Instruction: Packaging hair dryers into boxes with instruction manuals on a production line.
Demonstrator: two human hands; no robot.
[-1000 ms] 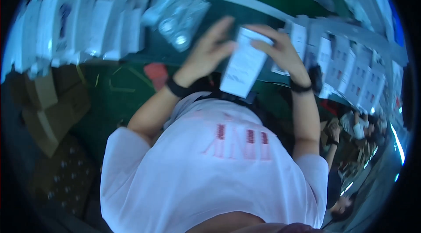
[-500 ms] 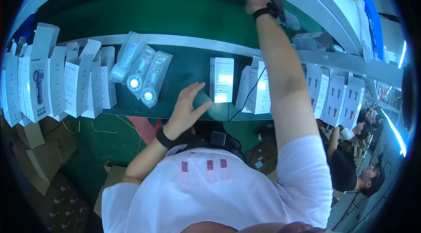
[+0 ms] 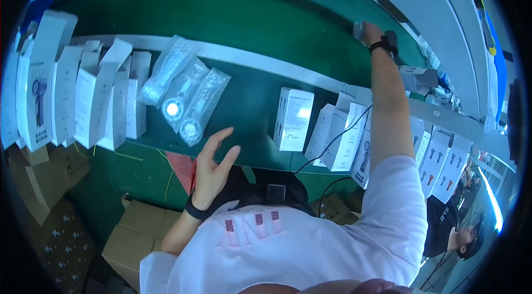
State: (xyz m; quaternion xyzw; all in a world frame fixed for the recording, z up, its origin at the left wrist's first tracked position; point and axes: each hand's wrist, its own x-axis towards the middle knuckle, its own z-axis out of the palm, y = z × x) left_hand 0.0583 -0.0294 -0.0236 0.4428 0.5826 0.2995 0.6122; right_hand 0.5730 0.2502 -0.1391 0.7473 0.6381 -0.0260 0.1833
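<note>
My left hand (image 3: 213,170) hovers in front of the near bench edge, thumb and fingers spread, holding nothing. Three bubble-wrapped handheld fans (image 3: 204,107) lie side by side just beyond it. My right arm stretches to the far right, over the green bench beyond the pale rail. There my right hand (image 3: 370,35) has its fingers closed on a small translucent plastic-like piece (image 3: 358,31), whose kind I cannot make out. A white carton (image 3: 295,120) stands by itself on the bench between my two arms.
Tall white cartons (image 3: 94,94), several with raised flaps, line the left side. More white cartons (image 3: 338,138) stand at the right, a black cable (image 3: 346,130) across them. Brown boxes (image 3: 136,233) sit on the floor below. Another person (image 3: 465,236) is at the far right.
My right hand has moved right along the far bench, and the translucent piece now shows at its fingers. My left hand has drawn back toward me, still spread. The view has shifted.
</note>
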